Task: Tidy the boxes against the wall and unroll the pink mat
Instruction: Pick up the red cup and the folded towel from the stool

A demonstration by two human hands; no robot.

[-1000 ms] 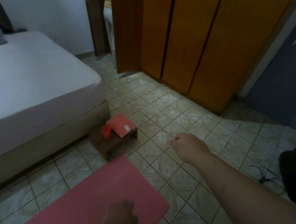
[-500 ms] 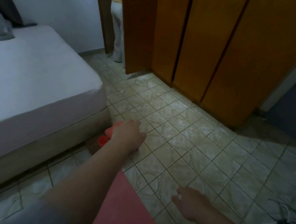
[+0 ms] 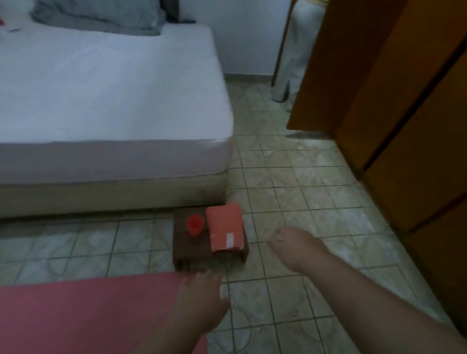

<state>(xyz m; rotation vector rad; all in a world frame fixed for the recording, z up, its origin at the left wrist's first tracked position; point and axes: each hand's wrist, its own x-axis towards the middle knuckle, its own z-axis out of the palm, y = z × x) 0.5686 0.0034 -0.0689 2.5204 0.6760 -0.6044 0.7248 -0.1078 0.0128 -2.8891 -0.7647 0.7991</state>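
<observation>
The pink mat lies flat on the tiled floor at the lower left. My left hand hovers over its right end, fingers spread and empty. My right hand is held over the tiles just right of a small dark wooden stool, fingers loosely curled, holding nothing. On the stool rest an orange-red box with a white label and a small red cup. Both hands are apart from the stool and box.
A bed with a white sheet and grey bedding fills the upper left, its corner just behind the stool. Orange wooden wardrobe doors run along the right. A person's legs stand in the doorway at the back.
The view has swung left and down. My left hand drew back from the box on the stool to the mat's end, and my right hand rose toward the stool.
</observation>
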